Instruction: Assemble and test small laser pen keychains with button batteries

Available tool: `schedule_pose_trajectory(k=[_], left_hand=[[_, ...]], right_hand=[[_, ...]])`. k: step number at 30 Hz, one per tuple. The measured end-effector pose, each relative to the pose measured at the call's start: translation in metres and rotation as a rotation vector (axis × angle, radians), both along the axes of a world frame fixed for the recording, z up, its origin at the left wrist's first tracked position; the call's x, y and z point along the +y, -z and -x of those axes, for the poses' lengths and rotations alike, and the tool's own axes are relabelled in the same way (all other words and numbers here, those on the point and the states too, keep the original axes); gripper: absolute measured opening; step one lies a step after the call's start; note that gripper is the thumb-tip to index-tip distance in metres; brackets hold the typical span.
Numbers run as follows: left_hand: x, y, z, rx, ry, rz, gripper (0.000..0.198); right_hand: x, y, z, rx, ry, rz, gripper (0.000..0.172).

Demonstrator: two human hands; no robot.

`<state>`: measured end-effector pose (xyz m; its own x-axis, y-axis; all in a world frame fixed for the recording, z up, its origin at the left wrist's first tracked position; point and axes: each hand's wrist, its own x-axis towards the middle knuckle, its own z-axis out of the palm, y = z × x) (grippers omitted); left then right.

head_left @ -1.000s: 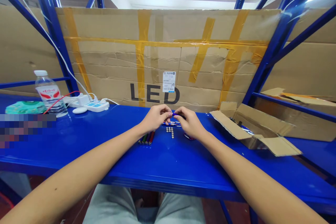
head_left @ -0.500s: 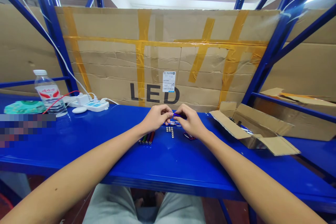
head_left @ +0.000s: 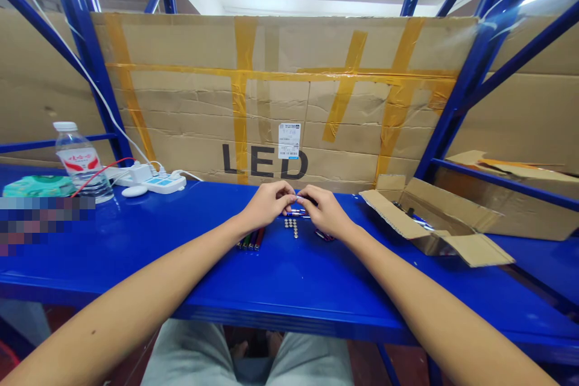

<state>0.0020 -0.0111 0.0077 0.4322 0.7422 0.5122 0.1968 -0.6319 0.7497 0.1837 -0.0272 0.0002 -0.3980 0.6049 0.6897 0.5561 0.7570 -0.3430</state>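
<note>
Above the blue tabletop (head_left: 289,277), my left hand (head_left: 268,204) and my right hand (head_left: 326,210) meet at their fingertips, both closed in a pinch. Between the right fingers sits a slim blue tube (head_left: 311,199), mostly covered by them. What the left fingertips pinch is hidden. Just under the hands lie blue pen-like tubes with silver parts (head_left: 296,213). Several small round silver pieces like button cells (head_left: 292,225) are set out in short rows nearer to me. Dark red and green tubes with silver ends (head_left: 251,239) lie beside my left wrist. Small dark reddish pieces (head_left: 322,235) rest below my right hand.
At right stands an open cardboard box (head_left: 434,223) with blue and silver items inside. On the left are a water bottle (head_left: 82,163), a white power strip (head_left: 165,183) and a green packet (head_left: 38,186). A large cardboard sheet (head_left: 190,102) stands behind the table.
The fingertips of both hands have drawn closer together, and the blue tube shows less between them. The view has shifted slightly; the things on the table lie as before.
</note>
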Motion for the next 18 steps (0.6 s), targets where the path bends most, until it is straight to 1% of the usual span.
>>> schedule_pose_trajectory(k=[2,4,7,9,14,18], left_hand=[[0.000,0.000,-0.001,0.017,-0.016,-0.006,0.007],[0.000,0.001,-0.001,0.011,-0.024,0.000,0.007],[0.000,0.000,-0.001,-0.030,-0.009,0.012,0.009],[0.000,-0.001,0.000,-0.036,0.010,0.020,0.011],[-0.003,-0.005,0.001,-0.030,0.026,0.019,0.010],[-0.001,-0.002,0.002,-0.023,0.029,-0.026,0.007]], right_hand=[[0.001,0.001,0.000,-0.028,0.003,0.003,0.024],[0.002,0.002,0.000,-0.026,0.007,0.007,0.023],[0.001,0.003,0.001,0.018,0.006,-0.009,0.002],[0.000,0.003,0.001,0.038,0.000,-0.026,0.008],[-0.003,-0.002,-0.001,0.084,-0.033,-0.079,0.009],[-0.009,-0.008,0.000,0.063,-0.039,-0.005,0.008]])
